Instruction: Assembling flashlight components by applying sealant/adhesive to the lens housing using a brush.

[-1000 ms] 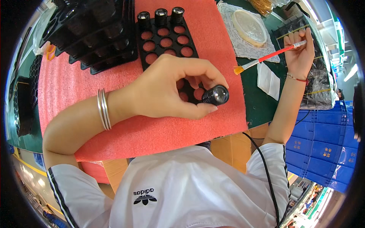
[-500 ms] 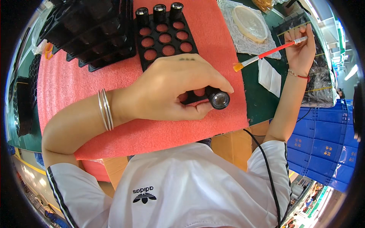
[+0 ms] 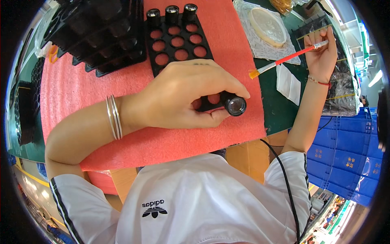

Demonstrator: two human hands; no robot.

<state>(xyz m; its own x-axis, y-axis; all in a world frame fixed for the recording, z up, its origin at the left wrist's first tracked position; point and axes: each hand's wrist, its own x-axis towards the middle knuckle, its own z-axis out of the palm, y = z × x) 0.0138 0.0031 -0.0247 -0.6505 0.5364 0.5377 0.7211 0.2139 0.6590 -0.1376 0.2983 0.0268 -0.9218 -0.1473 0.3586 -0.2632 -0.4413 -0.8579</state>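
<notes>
Black cylinder (image 3: 234,104) is pinched by left fingers (image 3: 240,90), brush (image 3: 290,57) by right fingers (image 3: 331,40) (lettering (image 3: 153,204) marks white shirt (image 3: 195,187) and blue crates (image 3: 343,140)).

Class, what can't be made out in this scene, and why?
All in the head view:
1. Part of the black tray: hidden by the left hand.
2. Far end of the held black cylinder: hidden by the same hand.
3. Part of the black stack: cut off by the upper edge.

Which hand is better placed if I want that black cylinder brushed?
Probably the right hand: it holds the red-handled brush, bristles pointing left. The left hand already holds the black cylinder, its glassy end exposed.
</notes>
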